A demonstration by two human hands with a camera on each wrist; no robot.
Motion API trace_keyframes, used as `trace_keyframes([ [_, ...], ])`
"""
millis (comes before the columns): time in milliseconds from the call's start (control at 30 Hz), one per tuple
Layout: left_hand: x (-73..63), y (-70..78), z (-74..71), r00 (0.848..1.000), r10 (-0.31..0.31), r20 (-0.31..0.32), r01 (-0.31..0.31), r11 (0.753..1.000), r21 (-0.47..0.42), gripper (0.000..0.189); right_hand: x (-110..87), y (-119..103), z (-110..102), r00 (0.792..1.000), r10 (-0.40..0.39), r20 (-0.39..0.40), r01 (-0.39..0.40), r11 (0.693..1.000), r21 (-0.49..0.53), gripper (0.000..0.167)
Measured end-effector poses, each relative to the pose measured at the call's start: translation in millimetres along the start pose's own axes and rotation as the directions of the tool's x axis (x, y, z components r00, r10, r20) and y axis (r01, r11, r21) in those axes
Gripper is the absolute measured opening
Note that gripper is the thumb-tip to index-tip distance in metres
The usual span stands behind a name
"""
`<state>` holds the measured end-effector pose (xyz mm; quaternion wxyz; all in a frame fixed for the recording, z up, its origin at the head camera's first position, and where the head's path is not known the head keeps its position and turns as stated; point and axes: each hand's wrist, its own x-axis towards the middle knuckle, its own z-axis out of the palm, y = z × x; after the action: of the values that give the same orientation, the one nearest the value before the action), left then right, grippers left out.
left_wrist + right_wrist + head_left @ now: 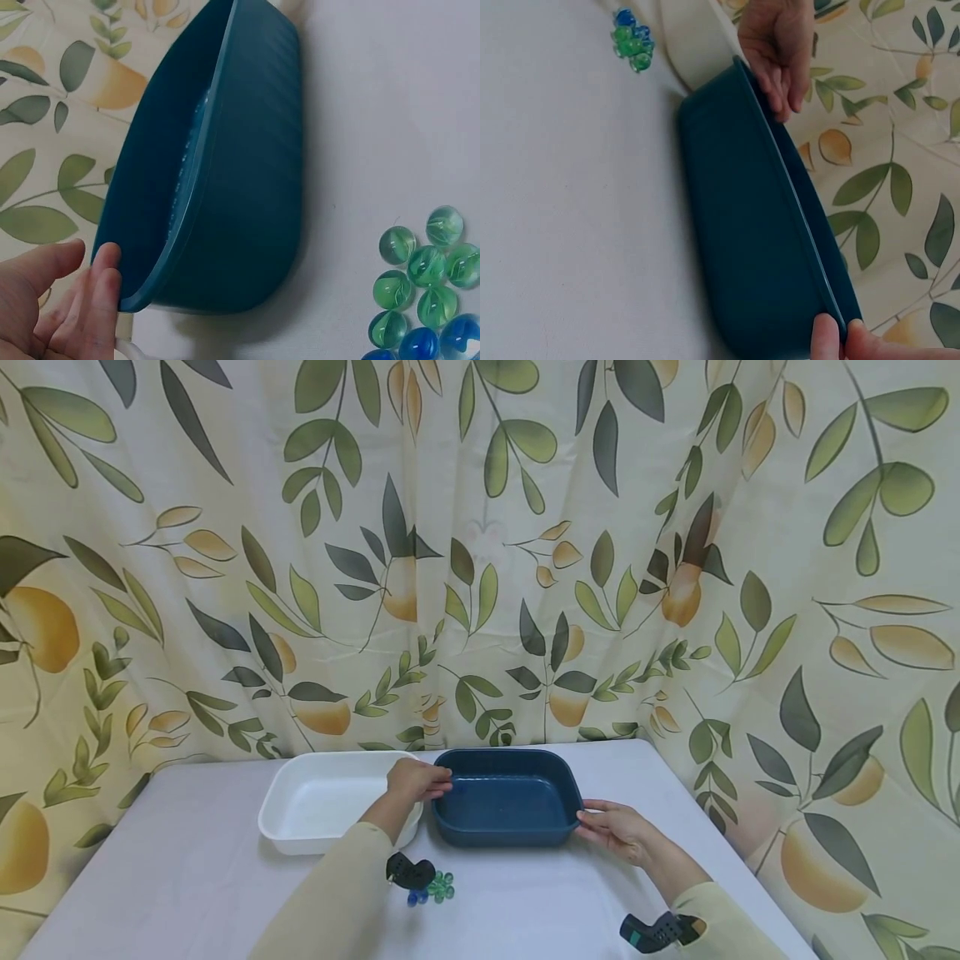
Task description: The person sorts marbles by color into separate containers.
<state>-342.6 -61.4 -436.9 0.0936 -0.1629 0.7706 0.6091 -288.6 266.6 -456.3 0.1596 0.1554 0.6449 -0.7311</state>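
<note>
A dark blue rectangular basin (506, 837) sits on the white-covered table, right of a white basin (300, 845). My left hand (411, 779) reaches across the white basin to the blue basin's left end. Its fingers (106, 289) lie nearly straight against the rim, with the thumb apart from them. At the opposite end, my right hand (618, 831) pinches the rim between thumb and finger (825, 335). Both basins look empty inside. Several green marbles (427, 266) and blue marbles (418, 345) lie clustered on the table in front of the basins, partly behind the left wrist camera.
A leaf-and-fruit patterned curtain (480, 610) hangs right behind the table (525, 902) and along its right side. The two basins stand close side by side near the back edge. Black wrist cameras sit on both forearms.
</note>
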Motion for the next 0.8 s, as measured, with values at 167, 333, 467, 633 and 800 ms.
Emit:
trace_keyframes([
  [167, -3.2, -0.6, -2.1, 1.000, 0.013, 0.018, -0.013, 1.000, -0.026, 0.023, 0.1, 0.0, -0.5, 1.000, -0.011, 0.014, 0.011, 1.000, 0.001, 0.061],
  [333, -7.8, -2.1, -3.1, 0.999, 0.041, 0.033, -0.039, 0.998, -0.051, 0.024, 0.2, 0.1, -0.6, 1.000, -0.012, 0.015, 0.012, 1.000, -0.008, 0.061],
  [467, -10.5, -3.6, -3.7, 0.997, 0.062, 0.047, -0.059, 0.996, -0.067, 0.023, -0.2, -0.2, 1.0, 1.000, -0.011, 0.009, 0.011, 1.000, -0.019, 0.060],
  [633, -7.8, -6.3, -4.3, 0.996, 0.059, 0.063, -0.055, 0.997, -0.062, 0.025, -1.0, -0.1, 3.2, 1.000, -0.011, -0.002, 0.011, 1.000, -0.021, 0.057],
  [800, -16.2, -6.8, -7.7, 0.991, 0.077, 0.108, -0.071, 0.996, -0.060, 0.030, -0.9, 1.1, 3.2, 1.000, -0.006, -0.009, 0.006, 1.000, -0.007, 0.055],
])
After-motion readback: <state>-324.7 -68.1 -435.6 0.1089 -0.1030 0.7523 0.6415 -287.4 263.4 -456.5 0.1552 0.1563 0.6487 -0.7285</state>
